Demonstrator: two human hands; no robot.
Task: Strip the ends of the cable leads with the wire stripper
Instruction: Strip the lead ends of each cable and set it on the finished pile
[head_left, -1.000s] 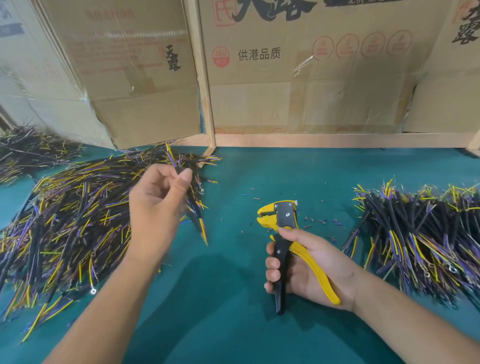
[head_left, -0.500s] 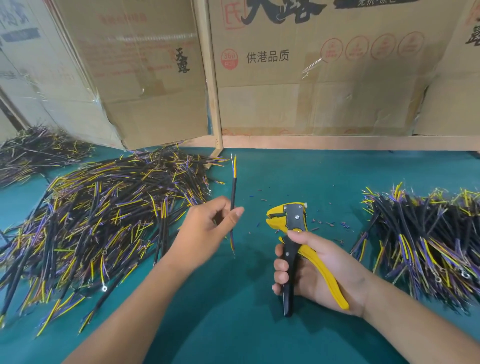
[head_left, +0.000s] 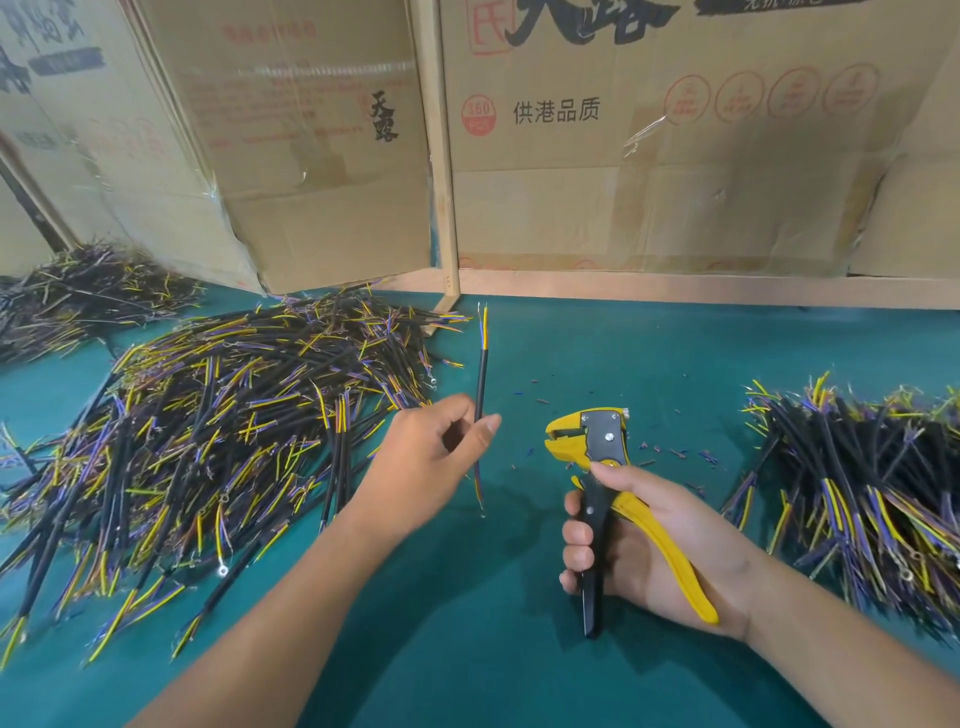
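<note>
Wire stripper (head_left: 605, 457) yellow, black; cable (head_left: 481, 384) black (yellow, purple leads); table (head_left: 649, 353) teal.

Landmark: light wooden upright post (head_left: 441, 156), rising at far edge of teal green work surface (head_left: 597, 353).
Left of post: brown corrugated cardboard panel (head_left: 291, 171), leaning, faded red print, black characters near its right edge, clear tape over crease.
Right of post: wide brown cardboard carton wall (head_left: 675, 182), large black characters on top, red circular stamps, clear tape strips.
Light wooden horizontal rail (head_left: 701, 291): runs right from post base, under carton wall.
</note>
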